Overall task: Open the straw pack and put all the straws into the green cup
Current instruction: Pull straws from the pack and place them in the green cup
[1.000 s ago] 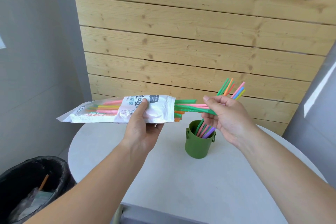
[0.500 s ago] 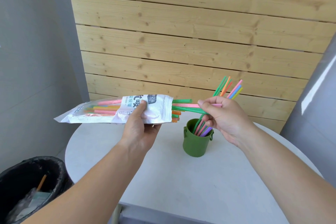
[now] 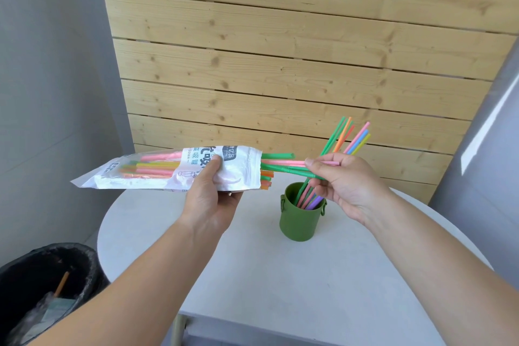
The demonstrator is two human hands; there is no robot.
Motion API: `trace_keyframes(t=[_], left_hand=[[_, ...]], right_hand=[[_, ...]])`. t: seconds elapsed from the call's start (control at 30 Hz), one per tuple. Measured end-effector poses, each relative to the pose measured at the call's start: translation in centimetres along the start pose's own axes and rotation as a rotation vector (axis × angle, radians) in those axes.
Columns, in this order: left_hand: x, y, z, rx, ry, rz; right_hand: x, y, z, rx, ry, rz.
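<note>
My left hand (image 3: 209, 199) holds the straw pack (image 3: 171, 170) level above the table, its open mouth facing right. Coloured straws stick out of that mouth. My right hand (image 3: 341, 182) pinches a green straw (image 3: 283, 170) and a pink straw (image 3: 283, 162) that are partly drawn out of the pack. Below my right hand stands the green cup (image 3: 300, 220) on the round white table (image 3: 280, 275). Several straws (image 3: 346, 136) lean in the cup, their tips fanning up to the right behind my fingers.
A black bin (image 3: 42, 289) lined with a bag stands on the floor at the lower left, with rubbish inside. A wooden slat wall (image 3: 280, 64) rises behind the table. Grey walls flank both sides.
My right hand has shifted slightly along the green and pink straws at the pack's mouth. The pack and cup keep their places; the camera view has drifted a little.
</note>
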State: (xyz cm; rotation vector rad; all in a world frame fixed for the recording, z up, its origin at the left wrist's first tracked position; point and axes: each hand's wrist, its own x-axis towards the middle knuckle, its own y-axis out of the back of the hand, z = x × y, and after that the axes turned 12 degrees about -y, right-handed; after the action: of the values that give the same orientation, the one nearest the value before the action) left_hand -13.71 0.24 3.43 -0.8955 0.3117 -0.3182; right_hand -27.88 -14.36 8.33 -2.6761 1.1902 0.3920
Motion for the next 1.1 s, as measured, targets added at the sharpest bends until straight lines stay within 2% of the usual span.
trace_keyframes(t=[0.27,0.63,1.1], left_hand=[[0.8,0.2,1.1,-0.042,-0.022,0.015],[1.1,0.4,1.1,-0.095,0.008,0.052],[1.5,1.1,1.1,-0.041,0.013,0.099]], right_hand=[[0.1,2.3,-3.1,0.007,0.046,-0.014],[-0.5,4.4,-8.0,-0.241,0.149,0.023],[-1.3,10.3,-10.3,-0.263,0.147,0.097]])
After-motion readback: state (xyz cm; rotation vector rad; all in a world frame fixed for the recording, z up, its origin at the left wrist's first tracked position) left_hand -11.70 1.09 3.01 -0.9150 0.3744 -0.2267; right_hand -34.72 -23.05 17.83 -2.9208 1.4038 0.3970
